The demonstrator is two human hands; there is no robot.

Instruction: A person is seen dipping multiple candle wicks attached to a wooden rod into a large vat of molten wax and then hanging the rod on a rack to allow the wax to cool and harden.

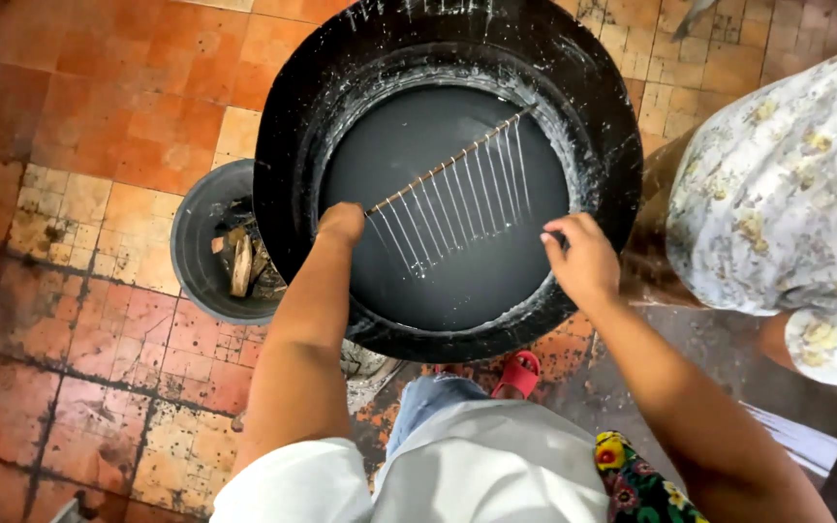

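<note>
Two hands [341,223] [581,257] dip a stick rack [452,199] — big black tub [288,145] holds grey liquid [438,281].

Count: 1 large black tub [283,145] of pale liquid at centre, 1 smaller dark bucket [196,228] of scrap wood pieces at its 8 o'clock, 1 wooden rod [448,163] across the tub with roughly 12 thin white strands [457,208] hanging off it, exact number hard to tell. 2 hands on that rig: left hand [341,223] at the tub's 9 o'clock, right hand [583,260] at 4 o'clock. 1 red sandal [517,374] at 6 o'clock, and 1 other person in a floral garment [787,194] at 3 o'clock
</note>
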